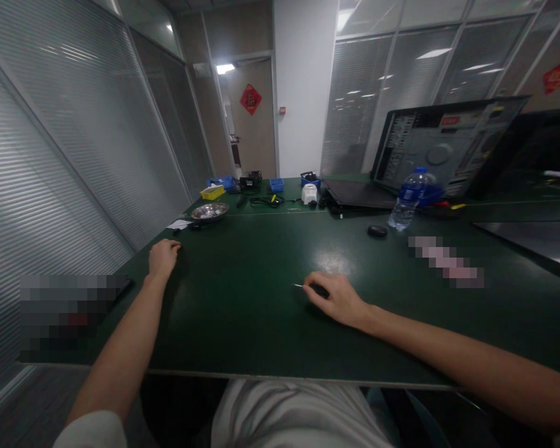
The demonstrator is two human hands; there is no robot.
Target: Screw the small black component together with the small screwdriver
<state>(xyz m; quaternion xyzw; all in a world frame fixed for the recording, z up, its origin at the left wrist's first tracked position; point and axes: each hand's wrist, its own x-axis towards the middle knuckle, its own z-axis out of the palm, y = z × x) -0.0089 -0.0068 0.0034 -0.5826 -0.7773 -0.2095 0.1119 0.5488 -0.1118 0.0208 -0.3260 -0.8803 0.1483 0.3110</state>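
This is an office used as an electronics workroom: glass partition walls with closed blinds (74, 143) and ceiling strip lights enclose a long green surface (261, 311). On it, beside an opened computer case (448, 146), sit small parts bins (276, 185), cables (266, 200) and a metal dish (210, 212).

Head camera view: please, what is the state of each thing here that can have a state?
Left hand: loosely closed, resting on dark green table.
Right hand: closed on small dark tool with thin metal tip.
Clear plastic water bottle, blue cap: upright, capped.
Black laptop: open.
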